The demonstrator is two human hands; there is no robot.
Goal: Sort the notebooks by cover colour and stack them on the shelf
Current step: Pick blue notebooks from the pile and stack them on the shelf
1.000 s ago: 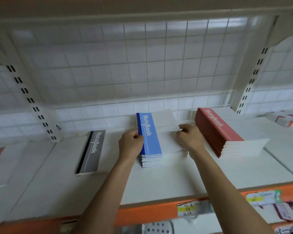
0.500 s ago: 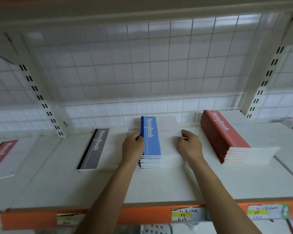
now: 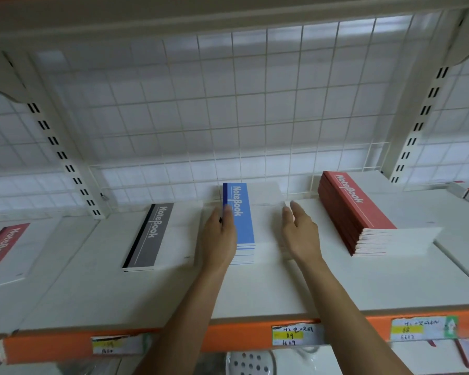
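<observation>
Spine of blue stack (image 3: 241,226) half hidden behind left hand (image 3: 218,239); contact unclear.

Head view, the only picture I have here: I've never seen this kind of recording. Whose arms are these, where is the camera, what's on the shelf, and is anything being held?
There is no machine here. A person wears a wide-angle camera on the head, so you look forward and down along their own bare arms. The white shelf, backed by a wire grid, carries notebooks grouped by cover colour: a blue stack in the middle, a taller red stack to its right, a thin grey notebook to its left, and a red notebook at the far left. The left hand lies with straight fingers against the blue stack's spine side. The right hand is open at the other side; I cannot tell whether it touches. Neither hand grips anything.
</observation>
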